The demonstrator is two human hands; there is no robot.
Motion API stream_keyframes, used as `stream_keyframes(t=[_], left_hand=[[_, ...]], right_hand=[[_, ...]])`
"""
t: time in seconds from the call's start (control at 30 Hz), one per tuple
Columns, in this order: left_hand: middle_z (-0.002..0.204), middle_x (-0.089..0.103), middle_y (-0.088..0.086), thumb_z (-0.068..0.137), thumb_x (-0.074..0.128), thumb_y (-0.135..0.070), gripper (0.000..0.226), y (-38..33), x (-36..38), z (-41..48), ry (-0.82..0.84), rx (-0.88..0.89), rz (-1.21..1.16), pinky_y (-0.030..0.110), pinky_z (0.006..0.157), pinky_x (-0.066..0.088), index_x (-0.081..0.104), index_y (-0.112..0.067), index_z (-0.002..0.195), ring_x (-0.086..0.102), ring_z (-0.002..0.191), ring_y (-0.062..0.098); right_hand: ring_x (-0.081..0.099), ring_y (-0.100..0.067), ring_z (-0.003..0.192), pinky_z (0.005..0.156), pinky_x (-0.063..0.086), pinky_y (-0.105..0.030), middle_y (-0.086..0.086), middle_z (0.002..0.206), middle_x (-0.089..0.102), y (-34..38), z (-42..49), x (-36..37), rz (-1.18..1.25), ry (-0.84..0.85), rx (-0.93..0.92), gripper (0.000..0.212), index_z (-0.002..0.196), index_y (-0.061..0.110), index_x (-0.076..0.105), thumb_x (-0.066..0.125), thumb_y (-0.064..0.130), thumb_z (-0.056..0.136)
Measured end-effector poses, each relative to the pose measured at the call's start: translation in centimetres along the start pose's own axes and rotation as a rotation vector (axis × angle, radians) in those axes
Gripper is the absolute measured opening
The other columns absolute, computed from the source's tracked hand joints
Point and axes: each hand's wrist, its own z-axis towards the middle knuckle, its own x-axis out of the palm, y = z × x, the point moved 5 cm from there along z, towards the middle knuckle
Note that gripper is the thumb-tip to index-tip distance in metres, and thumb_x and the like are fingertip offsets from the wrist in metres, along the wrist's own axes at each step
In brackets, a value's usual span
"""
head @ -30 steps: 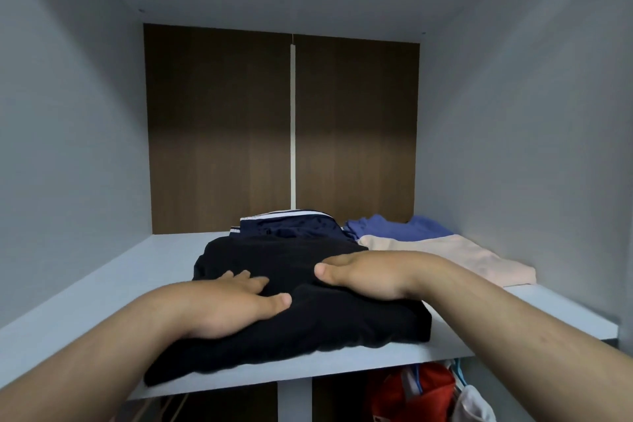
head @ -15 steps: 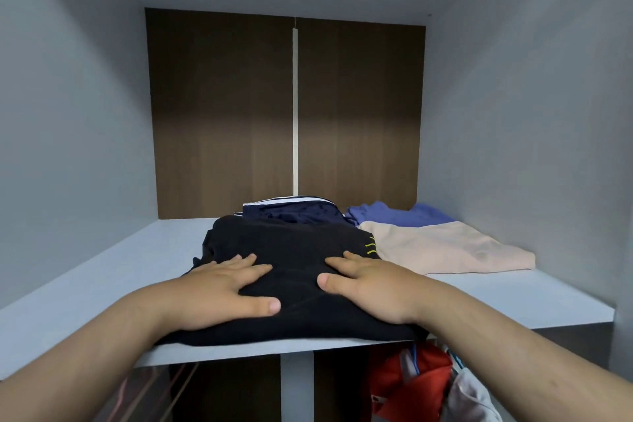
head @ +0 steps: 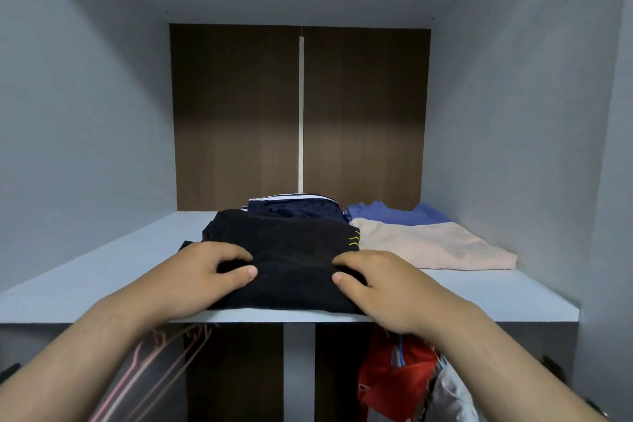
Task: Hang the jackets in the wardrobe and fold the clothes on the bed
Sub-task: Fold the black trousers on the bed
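The black cloth (head: 284, 250) lies folded on the shelf (head: 102, 277), in the middle of the frame, with its front edge at the shelf's front edge. It has small yellow lines (head: 354, 238) near its right side.

The left hand (head: 212, 277) holds the left front part of the black cloth. Its fingers are bent on top and its thumb presses the cloth from the front. The right hand (head: 373, 288) holds the right front part the same way, with bent fingers on top and the thumb on the cloth. Both arms come up from the bottom corners of the frame.

Just behind the black cloth, touching it, is a navy cloth (head: 294, 207) with white stripes on top. To the right lies a flat tan cloth (head: 431, 247), just beside the black one. A blue shirt (head: 397, 214) lies behind the tan cloth.

All of this is inside the wardrobe (head: 68, 113), which has pale side walls. The back wall (head: 239, 113) is dark brown, with a thin white strip (head: 301, 113) running down its middle.

Under the shelf, at the lower right, hangs a red jacket (head: 394, 384), with a pale cloth (head: 452, 397) beside it. At the lower left are pink hangers (head: 154, 367), blurry.
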Motion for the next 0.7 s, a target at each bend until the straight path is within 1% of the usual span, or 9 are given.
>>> stream_keyframes(t=[0.07,0.17,0.23,0.33,0.43,0.5,0.6,0.63,0.7], left_hand=[[0.101,0.059,-0.042,0.086,0.056,-0.059,0.01,-1.4,0.2,-1.4,-0.027,0.017,-0.015,0.015,0.086,0.042,0.058,-0.059,0.095,0.054,0.103,-0.015],[0.112,0.054,-0.037,0.085,0.055,-0.06,0.04,-3.6,0.8,-3.1,-0.069,0.062,0.06,0.016,0.091,0.04,0.059,-0.045,0.122,0.051,0.108,-0.012],[0.113,0.048,-0.039,0.087,0.055,-0.058,0.046,-5.0,1.2,-4.1,-0.089,0.099,0.109,0.013,0.089,0.037,0.056,-0.041,0.13,0.047,0.108,-0.013],[0.113,0.044,-0.041,0.089,0.057,-0.056,0.044,-7.0,1.5,-5.4,-0.093,0.156,0.125,0.008,0.087,0.033,0.056,-0.042,0.131,0.043,0.111,-0.015],[0.111,0.044,-0.043,0.089,0.056,-0.055,0.039,-8.5,1.9,-6.3,-0.082,0.209,0.114,0.006,0.087,0.033,0.058,-0.043,0.126,0.044,0.109,-0.017],[0.107,0.044,-0.046,0.089,0.057,-0.054,0.036,-9.3,2.2,-6.7,-0.061,0.233,0.08,0.006,0.085,0.034,0.06,-0.044,0.123,0.043,0.105,-0.02],[0.108,0.05,-0.042,0.089,0.058,-0.052,0.032,-10.0,2.7,-7.5,-0.016,0.278,0.025,0.012,0.093,0.041,0.061,-0.044,0.12,0.047,0.106,-0.018],[0.11,0.052,-0.04,0.089,0.057,-0.052,0.032,-10.2,3.0,-7.9,0.004,0.29,0.008,0.015,0.096,0.043,0.061,-0.044,0.12,0.048,0.107,-0.016],[0.118,0.05,-0.038,0.089,0.055,-0.055,0.036,-10.5,3.8,-9.0,0.044,0.312,-0.011,0.016,0.1,0.041,0.057,-0.046,0.124,0.046,0.111,-0.015]], right_hand=[[0.059,-0.014,0.098,0.087,0.049,-0.038,0.007,0.105,0.067,-0.7,-1.0,-0.8,0.0,-0.035,-0.002,0.033,0.11,0.026,0.063,0.043,0.048,0.096],[0.058,-0.016,0.105,0.09,0.048,-0.038,0.007,0.11,0.068,-1.9,-2.8,-1.6,-0.005,-0.08,0.035,0.031,0.112,0.025,0.064,0.048,0.046,0.095],[0.056,-0.015,0.114,0.094,0.046,-0.035,0.009,0.121,0.066,-2.5,-4.4,-1.9,-0.003,-0.097,0.078,0.032,0.119,0.029,0.063,0.049,0.046,0.095],[0.052,-0.012,0.123,0.1,0.043,-0.031,0.011,0.133,0.061,-2.7,-6.9,-2.1,-0.045,-0.077,0.126,0.039,0.129,0.032,0.059,0.049,0.047,0.095],[0.052,-0.011,0.124,0.102,0.042,-0.029,0.011,0.134,0.06,-2.5,-9.4,-2.7,-0.085,-0.06,0.172,0.042,0.132,0.03,0.058,0.047,0.048,0.095],[0.054,-0.011,0.119,0.1,0.044,-0.031,0.011,0.128,0.063,-2.1,-11.0,-3.3,-0.095,-0.057,0.214,0.04,0.128,0.03,0.059,0.047,0.048,0.094],[0.058,-0.01,0.1,0.088,0.05,-0.036,0.011,0.105,0.066,-0.9,-13.5,-4.0,-0.117,-0.047,0.273,0.031,0.107,0.029,0.063,0.045,0.05,0.092],[0.058,-0.011,0.1,0.087,0.05,-0.036,0.011,0.104,0.065,-0.4,-14.4,-4.0,-0.128,-0.044,0.294,0.03,0.106,0.029,0.062,0.045,0.05,0.092],[0.058,-0.013,0.108,0.089,0.049,-0.033,0.01,0.113,0.064,0.5,-16.3,-4.0,-0.159,-0.04,0.333,0.032,0.117,0.031,0.06,0.047,0.048,0.094]])
